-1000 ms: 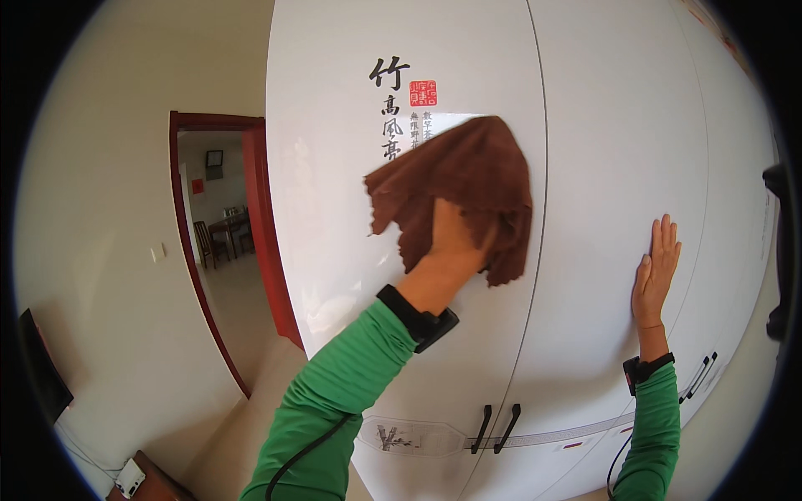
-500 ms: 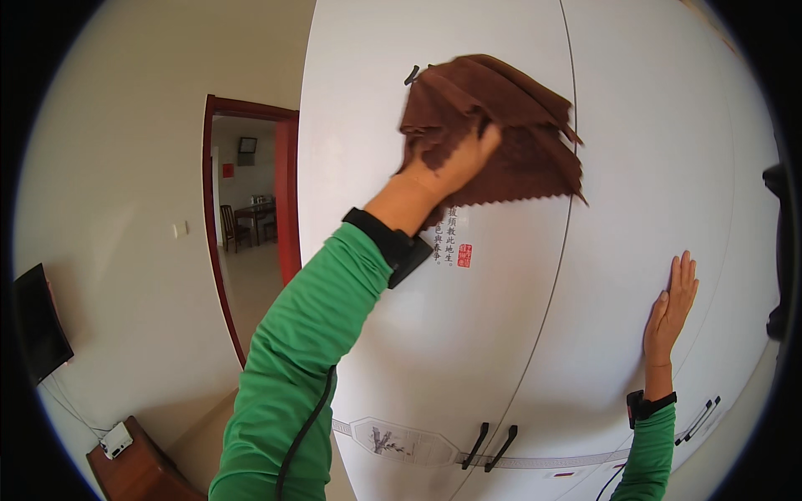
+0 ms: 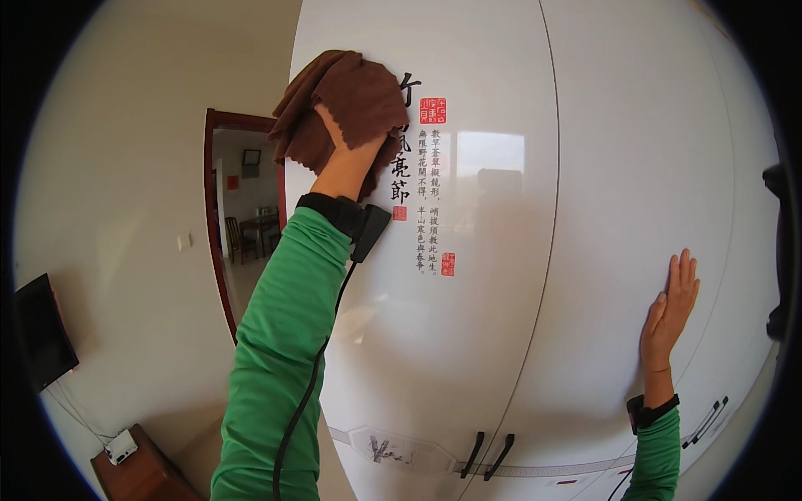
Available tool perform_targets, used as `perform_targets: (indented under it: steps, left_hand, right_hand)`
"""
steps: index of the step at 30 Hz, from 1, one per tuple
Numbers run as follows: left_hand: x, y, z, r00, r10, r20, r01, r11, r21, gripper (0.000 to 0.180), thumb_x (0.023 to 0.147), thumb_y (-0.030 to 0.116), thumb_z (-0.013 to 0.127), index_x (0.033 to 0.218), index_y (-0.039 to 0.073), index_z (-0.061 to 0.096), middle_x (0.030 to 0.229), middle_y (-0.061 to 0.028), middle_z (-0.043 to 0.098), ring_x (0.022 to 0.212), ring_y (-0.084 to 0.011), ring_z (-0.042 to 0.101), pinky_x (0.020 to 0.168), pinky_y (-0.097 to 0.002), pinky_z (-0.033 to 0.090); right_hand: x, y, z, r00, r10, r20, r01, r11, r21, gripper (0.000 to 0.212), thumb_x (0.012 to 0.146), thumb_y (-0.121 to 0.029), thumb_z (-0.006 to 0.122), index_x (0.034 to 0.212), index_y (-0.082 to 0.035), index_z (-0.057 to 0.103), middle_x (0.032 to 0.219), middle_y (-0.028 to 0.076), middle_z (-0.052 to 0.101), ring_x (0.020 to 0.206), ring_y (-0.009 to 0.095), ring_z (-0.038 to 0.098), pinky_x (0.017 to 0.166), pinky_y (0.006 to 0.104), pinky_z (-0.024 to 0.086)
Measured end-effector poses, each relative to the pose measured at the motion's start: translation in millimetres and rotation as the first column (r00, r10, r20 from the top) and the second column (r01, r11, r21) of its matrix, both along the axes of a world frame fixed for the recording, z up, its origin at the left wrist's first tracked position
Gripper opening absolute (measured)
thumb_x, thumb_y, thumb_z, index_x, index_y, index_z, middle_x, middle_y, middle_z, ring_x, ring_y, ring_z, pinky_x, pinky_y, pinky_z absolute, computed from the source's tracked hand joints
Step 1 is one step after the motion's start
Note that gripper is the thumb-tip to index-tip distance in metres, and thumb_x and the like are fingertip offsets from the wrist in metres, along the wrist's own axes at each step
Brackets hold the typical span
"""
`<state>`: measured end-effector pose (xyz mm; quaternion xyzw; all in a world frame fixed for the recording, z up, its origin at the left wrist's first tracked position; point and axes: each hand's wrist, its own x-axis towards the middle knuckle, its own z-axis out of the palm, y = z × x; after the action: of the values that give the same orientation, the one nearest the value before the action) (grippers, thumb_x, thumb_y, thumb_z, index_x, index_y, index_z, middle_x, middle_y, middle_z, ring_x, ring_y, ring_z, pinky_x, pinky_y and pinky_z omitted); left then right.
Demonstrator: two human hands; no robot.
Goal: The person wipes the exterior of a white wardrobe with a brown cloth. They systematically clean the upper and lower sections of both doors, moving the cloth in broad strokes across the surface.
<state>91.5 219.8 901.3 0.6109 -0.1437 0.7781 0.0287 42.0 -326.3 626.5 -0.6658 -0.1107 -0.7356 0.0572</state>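
A brown cloth with a zigzag edge is bunched against the upper left part of a glossy white wardrobe door. My left hand holds it there, arm stretched up; folds of the cloth cover most of the fingers. Black lettering and small red seal prints run down the door just right of the cloth, which overlaps some of the large characters. Farther right, my right hand lies flat on another white door, fingers pointing up and nothing in it.
Black handles stick out low on the doors. To the left are a red-brown door frame, a wall switch, a wall-mounted screen and a brown cabinet bearing a white box with cables.
My left hand has swept the cloth leftward to the door's left edge, baring the lettering it covered. The right hand stays in place.
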Motion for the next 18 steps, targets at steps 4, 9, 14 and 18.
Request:
perform_targets:
  steps: [4,9,14,18]
  left_hand:
    - [-11,-151,-7,0.884,-0.375,-0.279,0.397,0.917,0.027,0.029,0.102,0.028,0.047,0.121,0.011,0.059,0.117,-0.0052,0.064,0.111,-0.0226,0.059,0.092,-0.0339,0.048]
    - [-49,-316,-67,0.972,-0.233,-0.002,0.223,0.927,0.301,0.031,0.097,0.029,0.054,0.119,0.010,0.064,0.122,-0.0072,0.066,0.114,-0.0255,0.061,0.097,-0.0381,0.048]
    - [-67,-329,-47,0.821,-0.083,-0.564,0.404,0.783,0.473,0.034,0.091,0.031,0.062,0.118,0.011,0.068,0.118,-0.0111,0.069,0.113,-0.0292,0.064,0.091,-0.0427,0.052]
    - [-60,-281,-8,0.955,-0.050,-0.292,0.180,0.882,0.435,0.037,0.093,0.033,0.058,0.122,0.011,0.068,0.119,-0.0130,0.069,0.111,-0.0290,0.066,0.089,-0.0434,0.054]
  right_hand:
    - [1,-1,-1,1.000,0.004,-0.002,-0.004,1.000,0.005,0.051,0.104,-0.017,0.030,0.152,-0.006,0.043,0.162,0.013,0.037,0.154,0.034,0.025,0.126,0.0527,0.011]
    - [2,-5,-2,1.000,0.014,-0.020,-0.014,1.000,0.010,0.051,0.103,-0.016,0.030,0.152,-0.006,0.044,0.162,0.013,0.038,0.153,0.034,0.026,0.126,0.0522,0.011]
    - [3,-7,-2,1.000,0.014,-0.004,-0.014,1.000,-0.013,0.052,0.103,-0.015,0.029,0.151,-0.006,0.045,0.161,0.014,0.039,0.153,0.033,0.026,0.126,0.0523,0.011]
    - [1,-5,-2,0.999,0.007,-0.031,-0.007,1.000,0.002,0.051,0.103,-0.014,0.030,0.151,-0.006,0.045,0.161,0.013,0.038,0.154,0.034,0.026,0.126,0.0523,0.011]
